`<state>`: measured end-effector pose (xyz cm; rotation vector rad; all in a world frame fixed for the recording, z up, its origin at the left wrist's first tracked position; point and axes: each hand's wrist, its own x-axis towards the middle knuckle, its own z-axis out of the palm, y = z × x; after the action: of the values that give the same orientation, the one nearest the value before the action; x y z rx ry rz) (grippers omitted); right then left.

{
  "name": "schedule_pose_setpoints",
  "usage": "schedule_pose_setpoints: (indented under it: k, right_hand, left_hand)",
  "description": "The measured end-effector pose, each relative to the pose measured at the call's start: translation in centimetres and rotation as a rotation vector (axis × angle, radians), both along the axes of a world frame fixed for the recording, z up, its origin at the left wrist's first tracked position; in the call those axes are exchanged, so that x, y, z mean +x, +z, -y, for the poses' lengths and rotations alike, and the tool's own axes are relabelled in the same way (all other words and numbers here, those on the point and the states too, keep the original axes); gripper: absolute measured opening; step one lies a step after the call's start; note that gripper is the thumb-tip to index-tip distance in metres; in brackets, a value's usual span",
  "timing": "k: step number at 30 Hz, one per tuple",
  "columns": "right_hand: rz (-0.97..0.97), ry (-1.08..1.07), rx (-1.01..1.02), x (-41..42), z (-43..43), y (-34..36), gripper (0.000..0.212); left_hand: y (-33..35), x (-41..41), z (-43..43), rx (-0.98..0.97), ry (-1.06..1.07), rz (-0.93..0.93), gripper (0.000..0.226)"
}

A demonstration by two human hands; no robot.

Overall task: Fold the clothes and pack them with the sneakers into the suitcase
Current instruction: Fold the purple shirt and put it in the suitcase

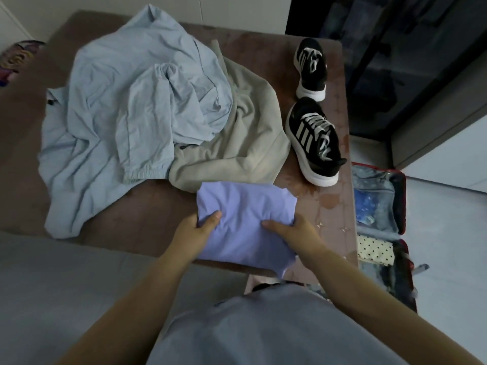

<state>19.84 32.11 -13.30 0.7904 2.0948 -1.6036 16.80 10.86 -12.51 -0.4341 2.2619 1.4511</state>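
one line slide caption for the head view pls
Both hands grip a folded lilac garment beside unfolded clothes, sneakers, open suitcase.

left hand point(196, 230), right hand point(292, 230), both gripping

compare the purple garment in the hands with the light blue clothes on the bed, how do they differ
The purple garment is folded into a compact rectangle; the light blue clothes lie crumpled and spread out. The purple one is gripped at its sides by the left hand and right hand; the blue ones lie untouched, partly over a beige garment. Both are pale, soft fabric on the bed.
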Motion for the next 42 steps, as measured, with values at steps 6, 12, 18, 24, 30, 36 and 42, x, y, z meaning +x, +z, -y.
schedule_pose_setpoints:
  k: [6,12,18,24,30,36,42]
  right_hand:
    - [-0.019,-0.124,0.063,5.6,0.3,-0.1,0.045]
    - [-0.058,-0.323,0.054,11.7,-4.2,0.9,0.029]
    - [-0.020,-0.478,-0.001,17.5,-14.0,-0.1,0.032]
    - [0.066,-0.498,0.025,23.7,-28.8,-2.9,0.043]
    - [0.181,-0.429,0.023,29.6,-41.0,-7.8,0.029]
    - [0.305,-0.383,-0.027,31.5,-45.7,-16.7,0.022]
    - [0.242,-0.406,0.035,27.3,-49.5,-30.0,0.022]
  left_hand:
    - [-0.1,2.9,-1.6,-0.026,-0.134,-0.068,0.031]
    - [0.0,6.3,-6.9,-0.023,-0.272,-0.068,0.025]
    - [-0.5,10.1,-17.3,0.109,-0.470,-0.054,0.015]
    - [-4.4,16.0,-32.4,0.148,-0.473,0.030,0.022]
    - [-11.1,23.4,-44.0,0.178,-0.284,0.280,0.015]
    - [-21.0,24.5,-48.1,-0.031,-0.394,0.514,0.043]
    - [-35.8,19.9,-52.2,0.039,-0.467,0.489,0.037]
